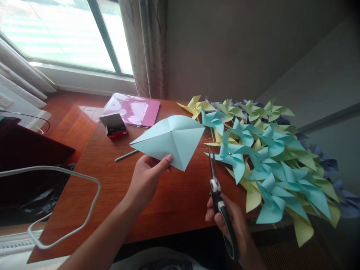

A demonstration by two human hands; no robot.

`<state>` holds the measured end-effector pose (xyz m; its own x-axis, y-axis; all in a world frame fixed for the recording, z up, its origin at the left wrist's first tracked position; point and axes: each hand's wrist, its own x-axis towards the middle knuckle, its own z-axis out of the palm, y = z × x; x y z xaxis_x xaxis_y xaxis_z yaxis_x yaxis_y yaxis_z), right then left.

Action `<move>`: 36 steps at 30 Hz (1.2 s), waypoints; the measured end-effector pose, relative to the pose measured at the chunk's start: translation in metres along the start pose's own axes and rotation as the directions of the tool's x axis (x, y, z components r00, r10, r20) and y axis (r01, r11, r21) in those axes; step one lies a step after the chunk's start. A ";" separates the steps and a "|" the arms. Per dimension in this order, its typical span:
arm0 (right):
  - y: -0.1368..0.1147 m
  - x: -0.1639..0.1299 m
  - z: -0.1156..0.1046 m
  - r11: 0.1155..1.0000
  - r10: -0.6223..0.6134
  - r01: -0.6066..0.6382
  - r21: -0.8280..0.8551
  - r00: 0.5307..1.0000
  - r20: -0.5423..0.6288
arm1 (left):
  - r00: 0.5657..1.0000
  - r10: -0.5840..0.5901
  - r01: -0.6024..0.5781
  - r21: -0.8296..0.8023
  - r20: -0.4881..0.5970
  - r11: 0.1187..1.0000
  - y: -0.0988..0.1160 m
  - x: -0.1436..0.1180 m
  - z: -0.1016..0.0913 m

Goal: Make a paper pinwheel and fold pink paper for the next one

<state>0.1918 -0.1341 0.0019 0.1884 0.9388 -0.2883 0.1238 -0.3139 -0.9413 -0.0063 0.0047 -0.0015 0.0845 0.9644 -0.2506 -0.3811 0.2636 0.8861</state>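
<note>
My left hand (149, 174) pinches the near edge of a light blue paper square (171, 140) between thumb and fingers, holding it above the table. Creases cross the sheet and meet at a small reddish mark in its middle; a slit shows at its left corner. In my right hand (229, 221) is a pair of scissors (216, 191) with black and white handles. The blades point away from me, slightly apart, to the right of the paper and not touching it. Close to the blade tips lies a light blue paper pinwheel (232, 154).
Many blue, yellow, green and purple pinwheels (271, 193) cover the right of the wooden table (168, 202). Behind the sheet are a pink folder (152, 112), an open small red box (116, 132) and a blue stick (125, 155). A white cable (95, 195) loops over the left edge.
</note>
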 end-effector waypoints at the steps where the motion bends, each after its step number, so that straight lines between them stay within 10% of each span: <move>1: 0.002 -0.004 -0.002 1.000 0.029 -0.028 -0.012 0.999 0.029 | 1.000 0.003 -0.003 -0.014 -0.005 1.000 0.000 0.001 0.000; 36: -0.008 0.005 0.026 0.987 0.133 -0.152 0.046 0.948 0.289 | 0.996 -0.069 0.064 0.075 0.061 0.995 -0.005 -0.004 0.003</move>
<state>0.1662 -0.1232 0.0033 -0.0868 0.8894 -0.4488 0.0483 -0.4462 -0.8936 -0.0014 -0.0002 -0.0039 0.1664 0.9434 -0.2867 -0.3047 0.3258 0.8950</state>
